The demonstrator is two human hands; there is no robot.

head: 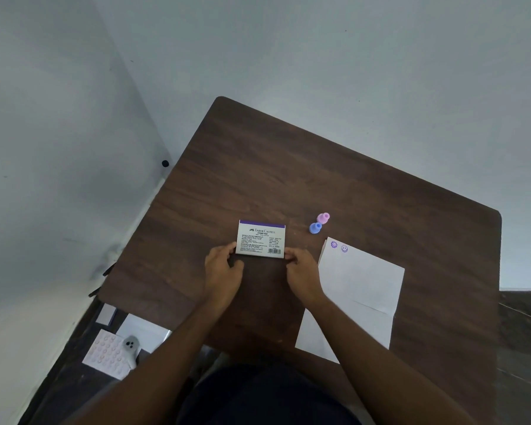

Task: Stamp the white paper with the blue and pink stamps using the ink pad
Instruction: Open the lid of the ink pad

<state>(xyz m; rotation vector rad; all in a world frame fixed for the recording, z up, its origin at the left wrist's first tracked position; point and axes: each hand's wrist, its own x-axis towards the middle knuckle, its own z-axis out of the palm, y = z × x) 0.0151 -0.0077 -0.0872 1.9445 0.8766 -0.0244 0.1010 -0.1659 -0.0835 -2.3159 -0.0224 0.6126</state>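
Observation:
The ink pad (261,239), a flat white case with a purple strip and printed text, lies closed in the middle of the brown table (288,167). My left hand (223,268) grips its near left corner and my right hand (301,271) pinches its near right corner. The blue stamp (315,228) and the pink stamp (323,217) stand upright together, to the right of the pad and beyond the paper. The white paper (362,280) lies on the right, with two purple smiley prints at its far left corner.
On the floor at lower left lie a white sheet with rows of small round dots (106,357), a small grey object (131,343) and other white sheets. A white wall runs along the left and the far side. A second dark surface (524,332) adjoins the table's right edge.

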